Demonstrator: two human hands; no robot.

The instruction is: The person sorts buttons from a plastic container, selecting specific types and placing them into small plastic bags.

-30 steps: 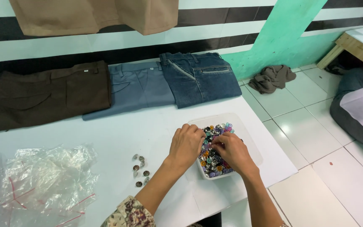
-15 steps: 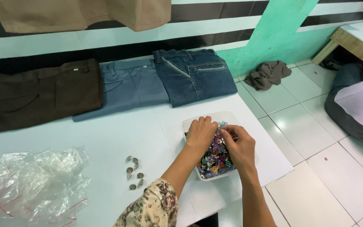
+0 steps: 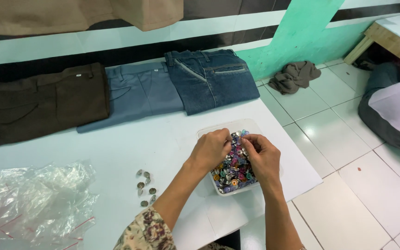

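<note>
A clear plastic tub [image 3: 209,132] full of small coloured metal buttons [image 3: 233,175] stands near the right edge of the white table [image 3: 116,153]. Both my hands are over it. My left hand [image 3: 211,149] has its fingers curled down into the buttons, pinching among them. My right hand [image 3: 261,155] is beside it, fingertips pinched on a small button at the top of the heap. What exactly sits between the left fingers is hidden.
Several loose metal buttons [image 3: 145,186] lie on the table left of the tub. Crumpled clear plastic bags [image 3: 33,203] lie at the front left. Brown trousers [image 3: 38,104], grey-blue trousers [image 3: 137,92] and dark jeans [image 3: 211,78] lie along the back. Tiled floor with a grey cloth [image 3: 295,76] lies to the right.
Both hands stayed over the tub, working among the buttons; my view shifted slightly left and closer, and the fingers have drawn together over the top of the heap.
</note>
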